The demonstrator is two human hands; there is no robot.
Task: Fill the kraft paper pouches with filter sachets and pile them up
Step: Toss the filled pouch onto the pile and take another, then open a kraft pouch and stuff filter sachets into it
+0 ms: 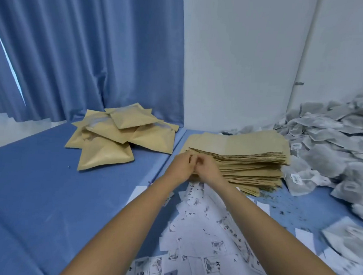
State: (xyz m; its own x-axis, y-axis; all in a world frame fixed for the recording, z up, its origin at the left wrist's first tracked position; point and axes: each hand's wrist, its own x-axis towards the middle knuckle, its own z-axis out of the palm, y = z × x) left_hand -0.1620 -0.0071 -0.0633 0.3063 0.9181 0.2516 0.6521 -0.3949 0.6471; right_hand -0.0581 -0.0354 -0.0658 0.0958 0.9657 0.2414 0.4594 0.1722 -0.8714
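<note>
A thick stack of flat, empty kraft paper pouches [251, 155] lies on the blue surface at centre right. My left hand [180, 165] and my right hand [207, 168] meet at the stack's near left corner, fingers curled onto the edges of the top pouches; the exact pinch is hidden by the fingers. To the left, a loose pile of filled, puffy kraft pouches [117, 138] rests on the blue mat. A large heap of grey filter sachets [331, 143] with small white tags spreads along the right side.
Many white printed cards [203, 233] lie scattered in front of me under my forearms. A blue curtain [86, 48] hangs at the back left, a white wall [243, 56] behind the stack. Dark crumbs speckle the mat near the sachets.
</note>
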